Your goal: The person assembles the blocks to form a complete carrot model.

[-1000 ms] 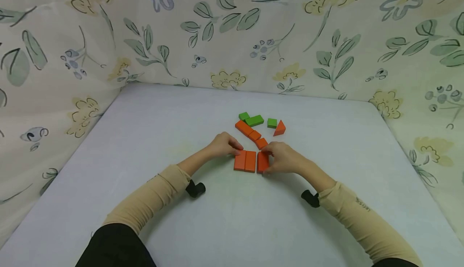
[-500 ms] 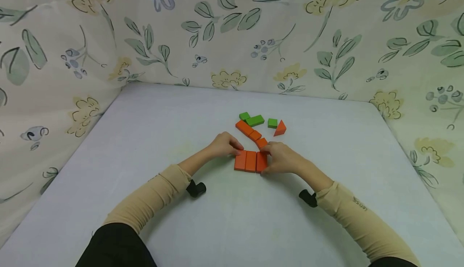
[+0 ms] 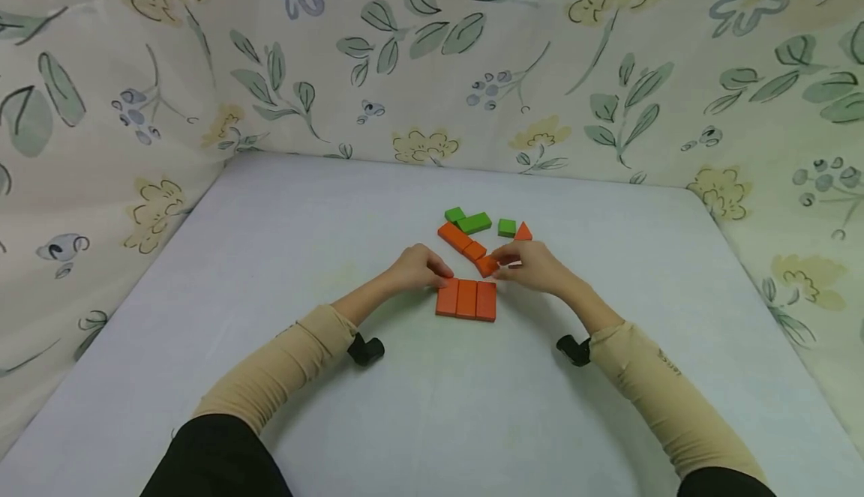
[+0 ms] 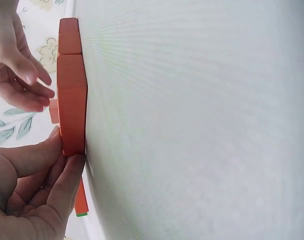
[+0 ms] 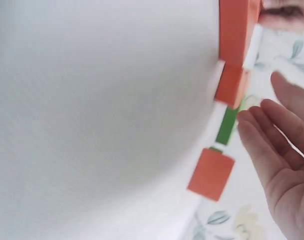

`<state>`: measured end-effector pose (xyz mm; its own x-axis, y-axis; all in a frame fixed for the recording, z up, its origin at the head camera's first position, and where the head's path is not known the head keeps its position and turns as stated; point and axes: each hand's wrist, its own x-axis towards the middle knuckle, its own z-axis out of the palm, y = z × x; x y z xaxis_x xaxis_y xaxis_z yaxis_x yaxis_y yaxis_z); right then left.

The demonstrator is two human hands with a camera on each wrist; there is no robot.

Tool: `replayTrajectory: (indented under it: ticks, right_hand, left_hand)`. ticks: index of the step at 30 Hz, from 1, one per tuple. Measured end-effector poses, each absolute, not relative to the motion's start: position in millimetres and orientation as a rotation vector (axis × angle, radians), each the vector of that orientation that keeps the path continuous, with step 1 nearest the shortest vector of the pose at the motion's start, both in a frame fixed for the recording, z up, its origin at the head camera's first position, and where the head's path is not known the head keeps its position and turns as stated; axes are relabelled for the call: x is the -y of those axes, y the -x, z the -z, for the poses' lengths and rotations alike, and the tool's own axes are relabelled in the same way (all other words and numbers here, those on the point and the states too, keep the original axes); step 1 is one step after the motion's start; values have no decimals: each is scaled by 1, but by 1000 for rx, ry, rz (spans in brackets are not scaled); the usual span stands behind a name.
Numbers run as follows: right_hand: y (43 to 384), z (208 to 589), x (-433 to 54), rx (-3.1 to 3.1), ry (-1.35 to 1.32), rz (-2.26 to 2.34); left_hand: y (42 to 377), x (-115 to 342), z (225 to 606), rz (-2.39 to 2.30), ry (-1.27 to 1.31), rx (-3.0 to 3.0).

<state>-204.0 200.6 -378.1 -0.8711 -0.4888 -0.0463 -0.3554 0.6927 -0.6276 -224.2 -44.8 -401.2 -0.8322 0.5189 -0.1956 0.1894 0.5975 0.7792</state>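
Note:
Three orange rectangular blocks lie side by side as a flat row on the white tabletop. My left hand (image 3: 421, 267) pinches the far-left corner of the leftmost orange block (image 3: 447, 300); in the left wrist view, its thumb and fingertips touch that block's end. My right hand (image 3: 533, 266) is just behind the row, thumb and fingers parted around the right side of a small orange block (image 3: 487, 265). In the right wrist view, the fingers (image 5: 259, 142) hold nothing and appear apart from the blocks.
Behind the row lie another small orange block (image 3: 475, 250), a longer orange block (image 3: 454, 237), a long green block (image 3: 475, 223), two small green blocks and an orange triangular block (image 3: 523, 232) partly hidden by the right hand. Floral cloth (image 3: 432, 70) hangs behind the table.
The right hand slid the third orange block left against the other two, let go of it, and moved back towards the small orange block. The left hand has stayed in place.

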Motion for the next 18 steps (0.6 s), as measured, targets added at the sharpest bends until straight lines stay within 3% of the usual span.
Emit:
replayTrajectory:
  ticks: [10, 18]
  right_hand:
    - [233, 392, -205, -2543, 522, 1113]
    - [237, 391, -204, -2544, 576, 1037]
  left_hand:
    - [225, 44, 401, -1115, -531, -2415]
    - [224, 45, 400, -1121, -538, -2413]
